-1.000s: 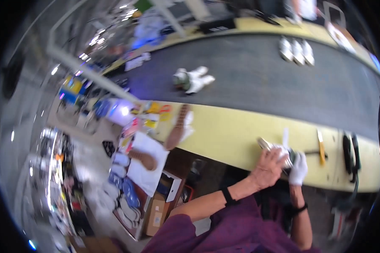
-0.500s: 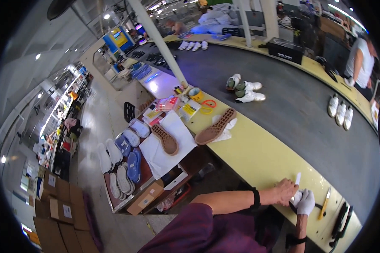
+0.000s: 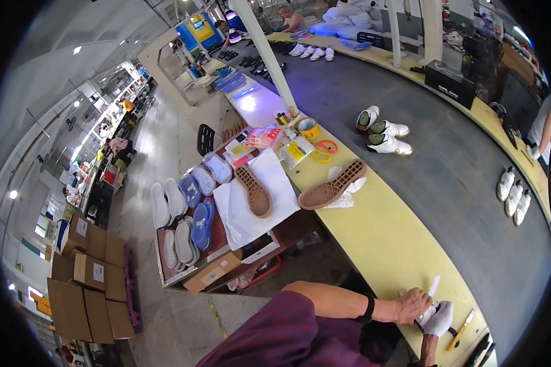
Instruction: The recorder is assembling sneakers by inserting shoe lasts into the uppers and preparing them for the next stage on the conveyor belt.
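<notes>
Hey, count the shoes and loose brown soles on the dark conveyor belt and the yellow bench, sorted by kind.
White shoes in the near group on the belt: 3
White shoes at the belt's right edge: 3
Brown rubber soles: 2
Total: 8

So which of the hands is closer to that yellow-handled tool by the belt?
The right hand, gloved white, lies just left of the yellow-handled tool; the bare left hand sits farther left.

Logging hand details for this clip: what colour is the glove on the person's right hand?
White. The glove on the right hand shows best in the head view, low right.
</notes>
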Available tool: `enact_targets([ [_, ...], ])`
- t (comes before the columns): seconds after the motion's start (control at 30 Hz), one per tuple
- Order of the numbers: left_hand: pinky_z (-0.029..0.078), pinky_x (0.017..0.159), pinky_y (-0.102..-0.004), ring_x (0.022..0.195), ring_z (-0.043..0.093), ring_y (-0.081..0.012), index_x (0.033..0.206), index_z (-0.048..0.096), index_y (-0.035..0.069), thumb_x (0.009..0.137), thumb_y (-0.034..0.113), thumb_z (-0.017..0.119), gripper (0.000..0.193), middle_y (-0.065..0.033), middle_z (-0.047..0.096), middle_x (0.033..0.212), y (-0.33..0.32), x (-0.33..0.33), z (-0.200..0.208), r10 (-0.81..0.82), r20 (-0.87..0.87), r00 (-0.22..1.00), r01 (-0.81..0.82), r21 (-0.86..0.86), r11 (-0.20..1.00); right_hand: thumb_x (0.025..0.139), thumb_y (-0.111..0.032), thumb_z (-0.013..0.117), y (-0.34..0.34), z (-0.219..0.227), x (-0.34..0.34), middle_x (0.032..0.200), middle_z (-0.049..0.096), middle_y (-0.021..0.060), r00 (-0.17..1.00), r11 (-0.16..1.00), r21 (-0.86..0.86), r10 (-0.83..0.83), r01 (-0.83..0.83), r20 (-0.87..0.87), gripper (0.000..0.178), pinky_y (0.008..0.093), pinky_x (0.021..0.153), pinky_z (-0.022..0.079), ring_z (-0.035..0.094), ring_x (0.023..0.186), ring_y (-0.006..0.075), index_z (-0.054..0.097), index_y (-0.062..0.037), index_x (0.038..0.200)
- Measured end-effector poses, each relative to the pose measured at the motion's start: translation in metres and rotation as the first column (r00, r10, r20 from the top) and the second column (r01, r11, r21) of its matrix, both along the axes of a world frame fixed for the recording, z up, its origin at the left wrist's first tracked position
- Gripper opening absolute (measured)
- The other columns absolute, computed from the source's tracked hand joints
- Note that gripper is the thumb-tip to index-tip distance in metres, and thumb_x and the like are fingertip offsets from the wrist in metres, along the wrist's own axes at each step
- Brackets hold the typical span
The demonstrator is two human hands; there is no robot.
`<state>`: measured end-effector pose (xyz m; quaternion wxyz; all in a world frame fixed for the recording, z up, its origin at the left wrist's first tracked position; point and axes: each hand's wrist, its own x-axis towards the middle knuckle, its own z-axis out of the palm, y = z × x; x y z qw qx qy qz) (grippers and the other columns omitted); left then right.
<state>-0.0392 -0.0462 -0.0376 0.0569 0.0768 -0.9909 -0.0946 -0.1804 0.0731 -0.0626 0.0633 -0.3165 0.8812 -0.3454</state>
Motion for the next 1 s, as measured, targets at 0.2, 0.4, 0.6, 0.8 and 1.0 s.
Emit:
enact_targets([
  [0.2, 0.055, 0.084, -0.0499, 0.093, 0.069, -0.0396, 0.099, 0.069, 0.009, 0.077, 0.034, 0.079, 0.035, -0.0167, 0.072, 0.098, -0.009, 0.002, -0.012, 0.071, -0.366, 0.928, 0.13, 0.496, 0.859, 0.097, -0.017, 0.059, -0.01, -0.017, -0.013, 0.067, 0.054, 0.0141, 1.0, 0.994, 0.11, 0.018, -0.02, 0.022, 0.02, 0.0434, 0.056, 0.043, 0.047, 0.06, 0.0226, 0.055, -0.0055, 0.081],
  [0.4, 0.048, 0.099, -0.0491, 0.108, 0.067, -0.0337, 0.126, 0.06, 0.004, 0.071, 0.039, 0.088, 0.071, -0.0164, 0.07, 0.111, -0.046, 0.004, 0.035, -0.219, 0.039, 0.975, 0.217, 0.06, 0.974, 0.097, -0.028, 0.064, 0.014, 0.01, 0.015, 0.097, 0.074, 0.023, 0.965, 0.994, 0.02, -0.108, 0.106, 0.238, 0.027, 0.0451, 0.085, 0.057, 0.073, 0.093, 0.0404, 0.075, -0.0038, 0.103],
  [0.6, 0.036, 0.118, -0.0524, 0.142, 0.047, -0.041, 0.15, 0.047, -0.001, 0.081, 0.037, 0.084, 0.087, -0.0296, 0.049, 0.15, -0.042, 0.045, 0.043, 0.082, -0.192, 0.978, -0.083, 0.005, 0.997, 0.093, -0.027, 0.068, 0.028, -0.004, 0.044, 0.095, 0.076, 0.0228, 0.873, 0.972, -0.077, -0.164, 0.222, 0.459, 0.032, 0.0391, 0.085, 0.057, 0.075, 0.09, 0.0334, 0.077, 0.0019, 0.103],
  [0.8, 0.059, 0.078, -0.0391, 0.092, 0.075, -0.0319, 0.136, 0.05, -0.012, 0.099, 0.057, 0.066, 0.08, -0.0259, 0.073, 0.102, 0.017, 0.079, 0.01, 0.273, 0.17, 0.947, -0.258, 0.908, 0.331, 0.094, -0.027, 0.068, 0.032, 0.006, 0.05, 0.097, 0.076, 0.0216, 0.87, 0.963, -0.101, -0.176, 0.248, 0.46, 0.031, 0.0395, 0.086, 0.057, 0.074, 0.093, 0.0333, 0.075, 0.0011, 0.105],
  [1.0, 0.06, 0.065, -0.0349, 0.083, 0.072, -0.0221, 0.133, 0.05, -0.011, 0.099, 0.053, 0.068, 0.074, -0.0195, 0.07, 0.1, 0.026, 0.066, 0.008, 0.332, 0.201, 0.922, -0.292, 0.922, 0.254, 0.096, -0.028, 0.066, 0.031, 0.005, 0.062, 0.098, 0.076, 0.0217, 0.904, 0.969, -0.073, -0.192, 0.237, 0.383, 0.029, 0.042, 0.087, 0.056, 0.073, 0.095, 0.0369, 0.075, -0.0014, 0.106],
])
